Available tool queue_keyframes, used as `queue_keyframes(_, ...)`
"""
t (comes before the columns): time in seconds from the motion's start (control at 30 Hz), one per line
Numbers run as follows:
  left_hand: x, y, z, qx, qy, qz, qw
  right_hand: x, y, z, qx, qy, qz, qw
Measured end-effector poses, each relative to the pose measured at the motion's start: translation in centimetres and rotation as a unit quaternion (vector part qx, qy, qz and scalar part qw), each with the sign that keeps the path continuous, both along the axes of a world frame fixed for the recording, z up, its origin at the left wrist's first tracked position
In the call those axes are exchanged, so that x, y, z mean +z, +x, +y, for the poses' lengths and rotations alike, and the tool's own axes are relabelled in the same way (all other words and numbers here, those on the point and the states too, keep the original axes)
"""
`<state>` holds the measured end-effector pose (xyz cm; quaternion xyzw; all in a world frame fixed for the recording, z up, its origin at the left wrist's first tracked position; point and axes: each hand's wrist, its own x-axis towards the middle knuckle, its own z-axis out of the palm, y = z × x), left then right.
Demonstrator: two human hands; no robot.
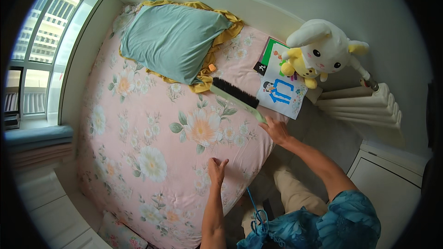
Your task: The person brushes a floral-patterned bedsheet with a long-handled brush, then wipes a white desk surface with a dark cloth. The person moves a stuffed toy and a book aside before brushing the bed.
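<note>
My right hand [276, 130] grips the handle of a pale green bed brush [235, 94] with black bristles, held over the bed's right side and pointing up and left. My left hand [217, 171] is over the lower right part of the pink floral bed sheet [155, 110], its fingers curled and the thumb apart; nothing shows in it. A light green pillow [176, 38] lies at the head of the bed on a mustard-yellow ruffled cloth [231, 38]. A small orange object [212, 67] lies at the pillow's lower right corner.
A plush rabbit [320, 50] sits on picture sheets [282, 93] at the bed's upper right corner. Beside it stands a white radiator [360, 100]. Folded cloths [39, 138] lie at the left, below the window [48, 24]. A white cabinet [387, 180] is at lower right.
</note>
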<state>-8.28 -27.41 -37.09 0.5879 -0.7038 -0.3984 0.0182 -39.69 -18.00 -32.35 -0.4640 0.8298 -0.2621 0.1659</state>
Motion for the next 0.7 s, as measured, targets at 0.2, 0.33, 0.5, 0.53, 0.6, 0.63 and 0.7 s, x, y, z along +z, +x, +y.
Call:
queue_keyframes(0.2, -3.7, -2.8, -3.3, -0.004, 0.03, -0.039, 0.999, -2.5, -6.5, -12.6, -0.06, 0.082, -0.06, 0.993)
queue_keyframes(0.33, -4.7, -3.2, -3.8, -0.004, 0.062, -0.063, 0.996, -2.4, -12.9, -15.5, -0.143, 0.084, -0.101, 0.981)
queue_keyframes(0.5, -4.9, -3.4, -4.6, -0.004, 0.089, 0.024, 0.996, -1.9, -10.9, -20.6, -0.244, 0.023, -0.124, 0.961)
queue_keyframes(0.53, -4.2, -3.6, -4.8, -0.013, 0.096, -0.006, 0.995, -1.3, -9.7, -20.9, -0.254, 0.003, -0.145, 0.956)
queue_keyframes(0.6, -4.3, -3.3, -4.6, -0.014, 0.072, -0.025, 0.997, 0.3, -7.3, -19.9, -0.236, -0.032, -0.159, 0.958)
queue_keyframes(0.63, -4.4, -3.2, -4.5, -0.015, 0.06, -0.034, 0.998, 0.2, -5.8, -18.2, -0.199, -0.021, -0.164, 0.966)
queue_keyframes(0.7, -3.3, -4.0, -4.5, -0.007, 0.064, -0.046, 0.997, -1.0, -3.2, -14.5, -0.122, -0.038, -0.184, 0.975)
